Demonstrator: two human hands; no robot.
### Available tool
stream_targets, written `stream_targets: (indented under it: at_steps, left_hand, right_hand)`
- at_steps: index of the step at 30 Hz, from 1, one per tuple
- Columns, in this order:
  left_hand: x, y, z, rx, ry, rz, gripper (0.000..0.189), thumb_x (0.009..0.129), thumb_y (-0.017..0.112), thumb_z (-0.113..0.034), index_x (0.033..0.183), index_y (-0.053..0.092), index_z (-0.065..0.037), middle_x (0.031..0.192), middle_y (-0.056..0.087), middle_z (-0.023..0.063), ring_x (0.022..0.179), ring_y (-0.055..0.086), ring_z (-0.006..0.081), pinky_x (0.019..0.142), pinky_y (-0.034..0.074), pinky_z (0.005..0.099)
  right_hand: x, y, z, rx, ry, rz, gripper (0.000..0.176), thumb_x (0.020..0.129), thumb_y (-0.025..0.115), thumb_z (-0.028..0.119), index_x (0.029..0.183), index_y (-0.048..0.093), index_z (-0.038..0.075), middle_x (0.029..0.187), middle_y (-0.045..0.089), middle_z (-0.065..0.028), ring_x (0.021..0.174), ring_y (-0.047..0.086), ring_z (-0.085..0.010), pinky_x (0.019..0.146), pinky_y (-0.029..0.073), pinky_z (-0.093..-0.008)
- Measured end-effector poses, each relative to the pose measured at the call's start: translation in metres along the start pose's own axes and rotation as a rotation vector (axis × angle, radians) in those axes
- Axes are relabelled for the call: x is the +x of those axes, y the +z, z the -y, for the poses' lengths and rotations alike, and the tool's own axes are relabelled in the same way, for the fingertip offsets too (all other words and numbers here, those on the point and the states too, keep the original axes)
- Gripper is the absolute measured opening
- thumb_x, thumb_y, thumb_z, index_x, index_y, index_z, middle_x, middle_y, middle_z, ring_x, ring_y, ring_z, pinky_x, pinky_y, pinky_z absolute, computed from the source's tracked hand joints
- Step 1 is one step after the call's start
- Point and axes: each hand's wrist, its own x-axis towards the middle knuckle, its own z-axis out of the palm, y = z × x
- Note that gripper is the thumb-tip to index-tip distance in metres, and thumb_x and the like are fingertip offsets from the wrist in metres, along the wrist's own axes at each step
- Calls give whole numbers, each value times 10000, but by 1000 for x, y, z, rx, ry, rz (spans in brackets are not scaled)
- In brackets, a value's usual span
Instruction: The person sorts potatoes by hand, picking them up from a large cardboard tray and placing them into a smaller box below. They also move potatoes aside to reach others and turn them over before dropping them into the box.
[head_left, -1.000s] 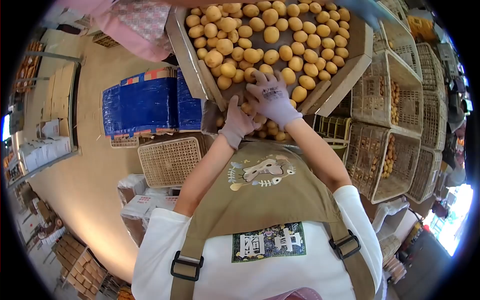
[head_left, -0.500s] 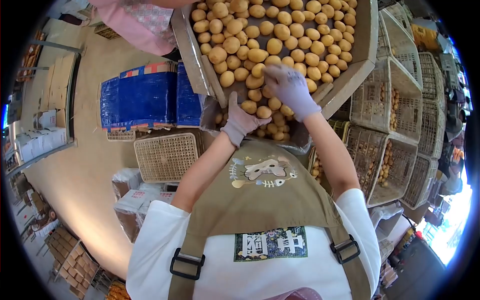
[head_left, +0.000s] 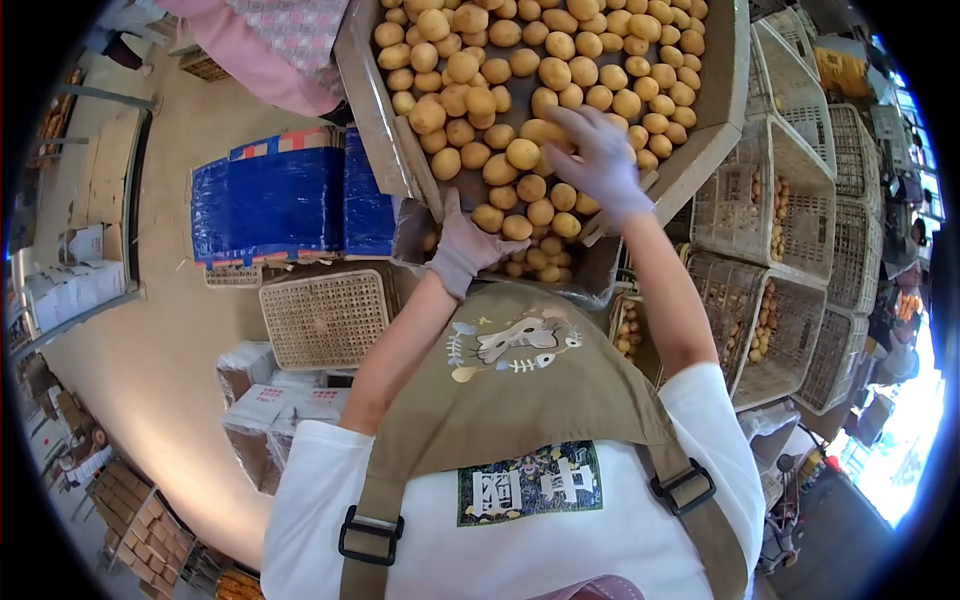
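Many yellow-brown potatoes [head_left: 522,153] lie on a wide sorting tray [head_left: 716,150] that narrows towards my body. At its narrow end, my left hand [head_left: 467,245] in a pale glove is open, thumb pointing up and fingers stretched beside the lowest potatoes. My right hand [head_left: 600,165], also gloved and slightly blurred, reaches over the tray with thumb and fingers apart, its fingertips at an elongated potato [head_left: 541,131]. Below the tray's mouth, against my apron, a plastic-lined box [head_left: 597,275] contains more potatoes, partly hidden by my left hand.
On the right stand stacked plastic crates [head_left: 735,215], some with potatoes inside. Left of the tray are a blue-wrapped stack [head_left: 265,197], an upturned crate [head_left: 325,318] and white cartons [head_left: 290,405]. Another person in a pink sleeve [head_left: 260,60] stands at the far left side.
My right hand has moved slightly right, its thumb and fingers now spread wider. Several potatoes near it have shifted towards the mouth. My left hand remains at the narrow end.
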Motion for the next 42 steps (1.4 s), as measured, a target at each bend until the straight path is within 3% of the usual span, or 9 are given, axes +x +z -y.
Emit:
stream_targets:
  at_steps: [5, 10, 12, 14, 19, 27, 31, 35, 42]
  left_hand:
    - [-4, 14, 4, 26, 21, -34, 860, 947, 317, -720, 1586, 197, -157, 1640, 253, 92, 1487, 256, 420, 1080, 256, 770]
    - [8, 4, 1, 15, -86, -119, 695, 1010, 316, -573, 1561, 262, -154, 1602, 331, 83, 1468, 292, 417, 1093, 213, 767]
    - [31, -60, -1, 297, -35, -124, 661, 1017, 325, -541, 1551, 287, -154, 1598, 340, 77, 1457, 311, 417, 1103, 175, 755]
    - [-1, 16, 3, 94, -62, -458, 598, 1016, 359, -503, 1505, 384, -162, 1579, 387, 58, 1456, 348, 320, 1141, 124, 683]
    - [17, -60, -3, -1036, -476, 531, 718, 988, 363, -610, 1511, 352, -119, 1555, 403, 72, 1421, 386, 274, 1172, 287, 532]
    - [-10, 14, 11, 32, 127, -120, 858, 928, 376, -730, 1558, 278, -155, 1602, 321, 78, 1450, 350, 323, 1117, 260, 688]
    - [-7, 30, 13, -53, 99, -352, 876, 921, 353, -757, 1541, 291, -141, 1558, 389, 108, 1390, 438, 340, 1098, 332, 665]
    - [-5, 18, 8, 3, 70, -83, 791, 947, 326, -723, 1495, 365, -153, 1459, 497, 91, 1332, 495, 325, 1126, 383, 481]
    - [-2, 9, 14, -56, 78, -154, 858, 905, 335, -774, 1533, 290, -191, 1557, 344, 95, 1411, 375, 370, 1071, 277, 749]
  right_hand:
    - [-68, -100, -94, -618, 472, -752, 384, 818, 686, 50, 1198, 655, 7, 998, 705, -94, 942, 659, -277, 874, 533, -430]
    - [-82, -35, 6, -15, 82, 11, 410, 802, 704, 158, 1204, 647, 109, 1088, 681, -141, 977, 653, -317, 991, 466, -458]
    - [-70, -28, 27, -282, 286, 847, 491, 878, 612, 435, 1307, 606, 196, 1300, 615, -110, 1180, 589, -294, 1110, 347, -497]
    - [-76, -6, 18, -290, 179, 412, 459, 876, 618, 425, 1276, 634, 201, 1328, 601, -99, 1216, 566, -295, 1106, 345, -504]
    - [-65, 2, 4, -210, 181, 579, 461, 887, 614, 414, 1305, 634, 221, 1403, 550, -116, 1291, 504, -333, 1098, 323, -558]
    - [-59, 13, 15, -264, 215, 496, 426, 886, 632, 408, 1280, 668, 250, 1446, 524, -149, 1384, 430, -372, 1145, 229, -619]
    - [-30, 41, 50, -167, -92, 309, 208, 826, 703, 217, 1004, 704, 110, 1137, 649, -82, 961, 689, -282, 870, 513, -452]
    - [-18, 84, 71, -397, 83, 644, 426, 807, 732, 216, 1202, 599, 130, 1156, 624, -126, 938, 706, -291, 713, 557, -452]
    - [-37, 75, 43, -4, 205, 449, 381, 822, 698, 268, 1153, 587, 116, 1061, 647, -154, 897, 680, -340, 765, 534, -440]
